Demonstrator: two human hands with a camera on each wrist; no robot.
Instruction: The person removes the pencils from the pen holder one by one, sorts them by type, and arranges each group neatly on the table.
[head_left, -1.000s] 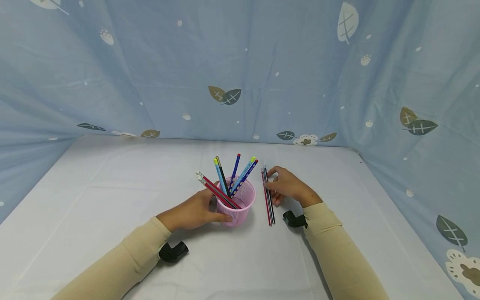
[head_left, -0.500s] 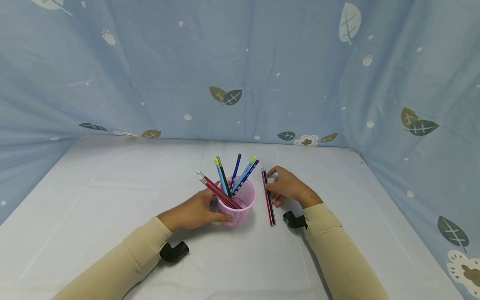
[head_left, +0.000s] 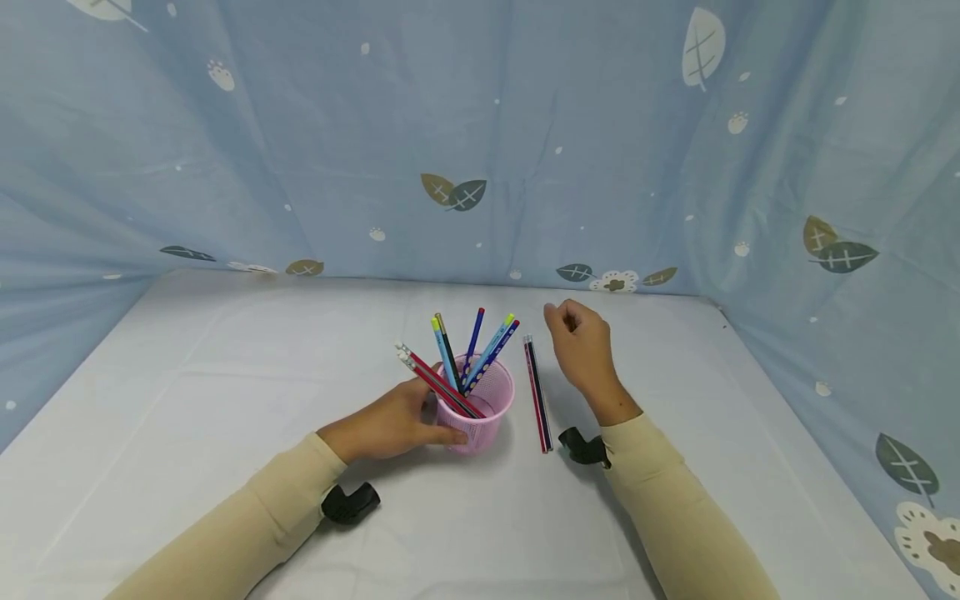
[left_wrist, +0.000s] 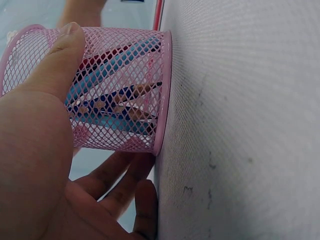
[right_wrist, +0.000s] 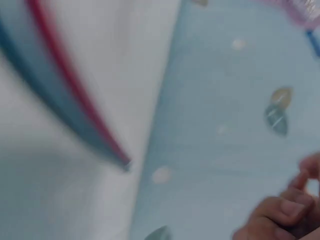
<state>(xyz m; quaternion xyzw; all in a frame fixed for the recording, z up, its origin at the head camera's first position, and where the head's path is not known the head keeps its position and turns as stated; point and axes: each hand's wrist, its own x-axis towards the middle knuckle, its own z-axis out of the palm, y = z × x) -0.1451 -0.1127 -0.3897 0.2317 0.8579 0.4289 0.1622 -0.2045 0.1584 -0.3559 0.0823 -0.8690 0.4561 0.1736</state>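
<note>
My left hand [head_left: 393, 421] grips a pink mesh pencil cup [head_left: 480, 429] standing on the table; the thumb lies across its near side and the other fingers reach behind it. Through the mesh in the left wrist view, sharpened pencil tips [left_wrist: 145, 89] point down to the cup's base. Several pencils [head_left: 491, 354] in blue, dark and red lean out of its top. To the right of the cup, red and dark pencils [head_left: 537, 396] lie side by side on the table. Beside their far ends, my right hand [head_left: 585, 346] is raised with curled fingers and nothing visible in it.
A white cloth covers the table [head_left: 247, 367]. Behind it hangs a blue curtain [head_left: 337, 125] with leaf prints, which also runs along both sides. A black wrist mount [head_left: 351, 503] is on the left wrist, and another black mount [head_left: 583, 447] is on the right.
My right hand has let go of the lying pencils, risen away from them and curled its fingers. The pencils ended up closer together. My left hand and the cup have stayed put.
</note>
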